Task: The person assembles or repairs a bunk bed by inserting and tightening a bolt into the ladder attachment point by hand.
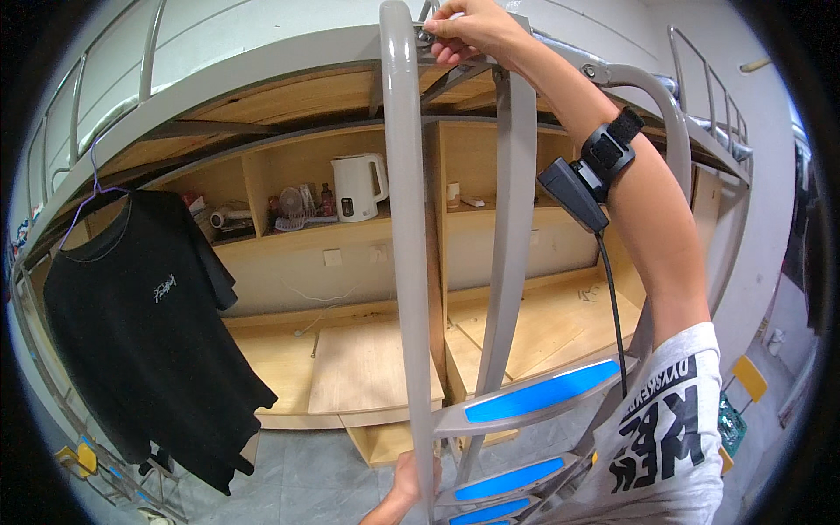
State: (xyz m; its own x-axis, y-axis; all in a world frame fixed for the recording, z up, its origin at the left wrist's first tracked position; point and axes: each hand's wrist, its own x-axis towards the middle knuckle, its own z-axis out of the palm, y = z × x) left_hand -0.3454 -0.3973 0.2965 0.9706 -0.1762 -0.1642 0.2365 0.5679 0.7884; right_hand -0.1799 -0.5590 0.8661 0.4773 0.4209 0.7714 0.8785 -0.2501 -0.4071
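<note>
A: Nearest entries?
B: Right hand (464, 33) raised to the bed frame (306, 61), fingers bent in beside a bolt (425, 38) near the top of the ladder post (402, 219). Pinching it or not: cannot tell. Black device (573, 194) strapped to that arm.
A: Left hand?
B: Left hand (405, 483) low, partly behind the same post. Looks wrapped round it; fingers mostly hidden, grip unconfirmed.
A: Step in hand?
B: Judged: finger work at the bolt. Next move calls for fingertips squarely on its head, post steadied from below.
A: Farther off?
B: Black T-shirt (149, 324) on a purple hanger (92, 188), left; beyond, white kettle (357, 191) on the wooden shelf (315, 234), above the desk (367, 363).
</note>
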